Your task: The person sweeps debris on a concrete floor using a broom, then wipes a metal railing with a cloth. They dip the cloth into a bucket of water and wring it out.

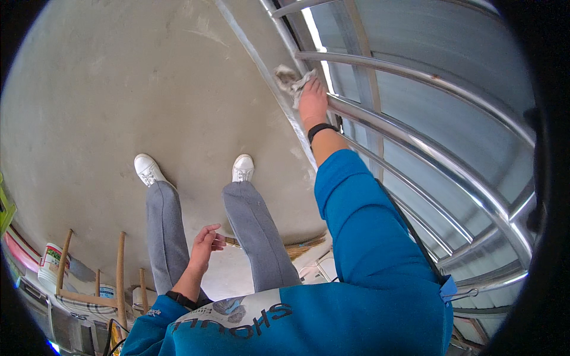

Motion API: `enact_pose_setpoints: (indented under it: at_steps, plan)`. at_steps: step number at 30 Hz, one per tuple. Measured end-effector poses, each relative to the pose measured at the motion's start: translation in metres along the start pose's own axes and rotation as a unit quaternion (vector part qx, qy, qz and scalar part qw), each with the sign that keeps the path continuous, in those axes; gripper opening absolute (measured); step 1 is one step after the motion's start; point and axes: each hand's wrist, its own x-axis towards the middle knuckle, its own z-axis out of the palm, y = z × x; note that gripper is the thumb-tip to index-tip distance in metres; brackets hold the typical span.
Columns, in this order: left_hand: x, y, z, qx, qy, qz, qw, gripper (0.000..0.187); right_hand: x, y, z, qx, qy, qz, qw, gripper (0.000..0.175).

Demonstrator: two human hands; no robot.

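A crumpled grey-white cloth (299,85), dirty at one end, is gripped in my right hand (313,103). My right arm stretches out to the lower part of a stainless steel railing (392,124), and the cloth lies against its upright tube (285,38) close to the floor. The fingers hide part of the cloth and some of the tube behind it. In front of my thighs hangs my left hand (206,247), fingers loosely bent and apart, holding nothing.
Concrete floor (102,98) spreads ahead of my white shoes (242,168). Behind the railing stand grey panels (445,40). At lower left are an upturned wooden stool (120,267) and a white plastic bucket (52,267). Broom bristles (305,248) show behind my leg.
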Motion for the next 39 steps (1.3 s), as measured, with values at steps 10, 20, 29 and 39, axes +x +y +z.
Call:
enact_pose_setpoints:
  at_steps: [10,20,29,39]
  plan:
    - [0.004,-0.018,-0.006,0.023,0.046,0.002,0.999,0.028,-0.216,0.016,-0.012,0.278,-0.278,0.117,0.912,0.052]
    - [0.011,-0.035,-0.012,0.088,0.05,-0.027,0.994,0.028,-0.068,0.031,0.049,0.31,-0.125,0.211,0.919,0.059]
    - [-0.024,-0.009,-0.007,0.131,0.064,0.024,0.989,0.026,-0.253,0.079,0.001,0.357,-0.326,0.196,0.853,0.034]
    - [-0.157,0.135,0.073,0.352,-0.077,0.228,0.904,0.027,-0.264,0.105,-0.218,0.805,-0.321,0.269,0.42,0.045]
